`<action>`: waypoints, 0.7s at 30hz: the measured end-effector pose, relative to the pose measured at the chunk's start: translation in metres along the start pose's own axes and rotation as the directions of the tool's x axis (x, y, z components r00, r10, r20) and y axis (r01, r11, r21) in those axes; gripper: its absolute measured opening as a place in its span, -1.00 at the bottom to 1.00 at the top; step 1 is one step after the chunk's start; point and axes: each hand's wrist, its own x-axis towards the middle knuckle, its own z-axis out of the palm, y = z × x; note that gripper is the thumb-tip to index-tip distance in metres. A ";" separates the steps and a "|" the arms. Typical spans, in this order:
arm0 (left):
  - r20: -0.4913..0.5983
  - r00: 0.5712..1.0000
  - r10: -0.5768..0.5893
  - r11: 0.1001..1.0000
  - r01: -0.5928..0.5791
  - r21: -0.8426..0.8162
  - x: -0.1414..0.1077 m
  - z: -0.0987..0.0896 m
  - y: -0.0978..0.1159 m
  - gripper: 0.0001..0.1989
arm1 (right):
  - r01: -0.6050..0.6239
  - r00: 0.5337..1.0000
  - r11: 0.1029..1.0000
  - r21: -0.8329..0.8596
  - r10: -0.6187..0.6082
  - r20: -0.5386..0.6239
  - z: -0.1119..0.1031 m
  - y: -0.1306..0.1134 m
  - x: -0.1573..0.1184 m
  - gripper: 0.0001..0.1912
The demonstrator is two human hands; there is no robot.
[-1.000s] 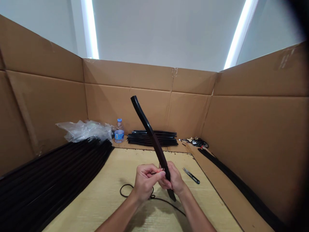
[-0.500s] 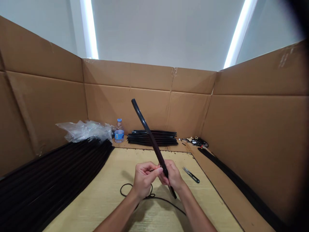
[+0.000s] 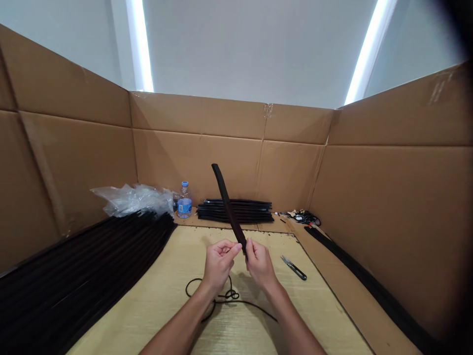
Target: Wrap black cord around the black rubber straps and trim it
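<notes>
A long, narrow black strip (image 3: 226,198), perhaps a flattened tube, slants up and away from between my two hands. My left hand (image 3: 219,264) is closed, its thumb and forefinger pinching at the strip's near end. On the other side my right hand (image 3: 260,262) grips that same end between thumb and curled fingers. A thin black cord (image 3: 251,302) lies in loops on the board below my hands; whether part of it runs up into the left hand is hidden. Thread snips (image 3: 294,268) lie to the right of my right hand.
Many black strips (image 3: 92,276) cover the left side, under a clear plastic bag (image 3: 136,199). A water bottle (image 3: 184,201) and a stack of strips (image 3: 251,211) stand at the back. Small black bits (image 3: 306,217) and a long strip (image 3: 365,281) lie right. Cardboard walls (image 3: 221,153) enclose everything.
The strip has dropped lower and turned more upright, showing a flatter face. My right hand has shifted from behind the strip to its right side, and the strip's lower tail no longer shows.
</notes>
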 end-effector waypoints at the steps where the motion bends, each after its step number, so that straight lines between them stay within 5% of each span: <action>1: -0.018 1.000 -0.008 1.000 0.008 0.006 0.001 0.000 -0.001 -0.57 | 0.008 1.000 1.000 -0.020 -0.008 -0.009 0.001 0.001 0.000 -0.41; 8: -0.078 0.997 -0.002 0.998 0.007 0.063 0.012 -0.011 -0.008 -0.56 | 0.044 0.994 0.992 -0.117 -0.032 0.105 0.002 -0.003 -0.004 -0.52; 15: -0.020 1.000 -0.002 0.998 0.003 0.069 0.025 -0.035 -0.009 -0.53 | -0.188 0.886 0.943 0.273 0.043 0.461 0.004 -0.015 -0.013 -0.46; 21: 0.047 0.991 -0.123 0.990 0.119 0.074 0.031 -0.048 -0.018 -0.50 | -0.306 0.929 0.901 0.307 0.213 0.303 0.014 -0.002 -0.003 -0.29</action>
